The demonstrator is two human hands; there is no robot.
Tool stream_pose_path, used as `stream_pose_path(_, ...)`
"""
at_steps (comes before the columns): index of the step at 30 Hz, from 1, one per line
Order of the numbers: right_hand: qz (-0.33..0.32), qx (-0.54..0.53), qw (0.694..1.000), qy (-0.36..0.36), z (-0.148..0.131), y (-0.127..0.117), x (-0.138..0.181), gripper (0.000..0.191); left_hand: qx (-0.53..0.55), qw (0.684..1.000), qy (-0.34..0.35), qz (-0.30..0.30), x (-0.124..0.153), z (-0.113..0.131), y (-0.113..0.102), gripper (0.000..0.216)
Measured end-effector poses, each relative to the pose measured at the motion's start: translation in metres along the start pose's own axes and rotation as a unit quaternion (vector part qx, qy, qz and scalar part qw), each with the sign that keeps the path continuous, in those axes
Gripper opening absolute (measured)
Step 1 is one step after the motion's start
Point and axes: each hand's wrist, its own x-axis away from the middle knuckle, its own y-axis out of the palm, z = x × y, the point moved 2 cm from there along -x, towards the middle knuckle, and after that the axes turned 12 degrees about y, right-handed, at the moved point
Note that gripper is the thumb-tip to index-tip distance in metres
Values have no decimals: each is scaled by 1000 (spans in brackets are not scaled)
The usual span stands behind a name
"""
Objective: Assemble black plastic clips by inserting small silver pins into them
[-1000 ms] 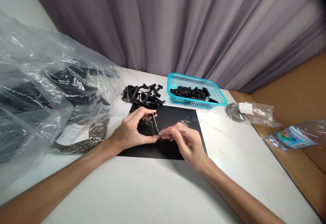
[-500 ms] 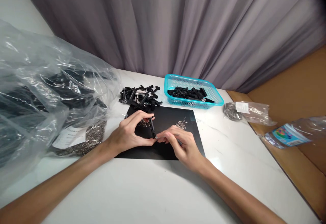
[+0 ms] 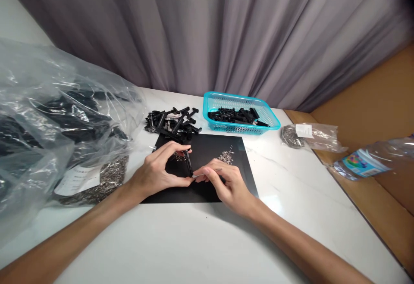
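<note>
My left hand [image 3: 161, 165] grips a narrow black plastic part [image 3: 188, 162] by its two ends, between thumb and fingers. In my right hand [image 3: 224, 185] is a thin metal tool that looks like tweezers [image 3: 211, 171], pinched between thumb and forefinger. Its tip meets the lower end of the black part; what lies at the tip is too small to make out. Both hands are over a black mat [image 3: 207, 195]. Small metal pieces lie on the mat in two heaps, one pile [image 3: 226, 157] beyond my right hand and another [image 3: 178, 157] partly hidden behind my left.
Several black plastic parts [image 3: 174, 122] lie heaped behind the mat. A blue basket [image 3: 273, 122] holds more. Large clear plastic bags [image 3: 80, 73] and a bag of metal pieces [image 3: 113, 174] stand left. A smaller bag [image 3: 293, 135] and a plastic bottle [image 3: 365, 163] lie right.
The whole view has shifted slightly, so things appear a little further left. Both hands keep their grips, with the tool tip still at the black part's lower end.
</note>
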Motion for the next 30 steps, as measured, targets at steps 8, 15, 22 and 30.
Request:
stream_pose_path(8,1,-15,1000,14,-2,1,-1,35,-9,1000,6,-10,-2,2,-2,61)
stream_pose_path(15,84,7,995,50,-3,-21,-13,42,16,1000,-7,-11,-11,0,-1,57)
stream_pose_path(22,120,334,929,99,35,-80,-29,31,26,996,-32,-80,-8,-3,2,59)
stream_pose_path(30,21,471,874,120,49,-76,-23,35,-15,994,-32,-106,-12,-2,1,59)
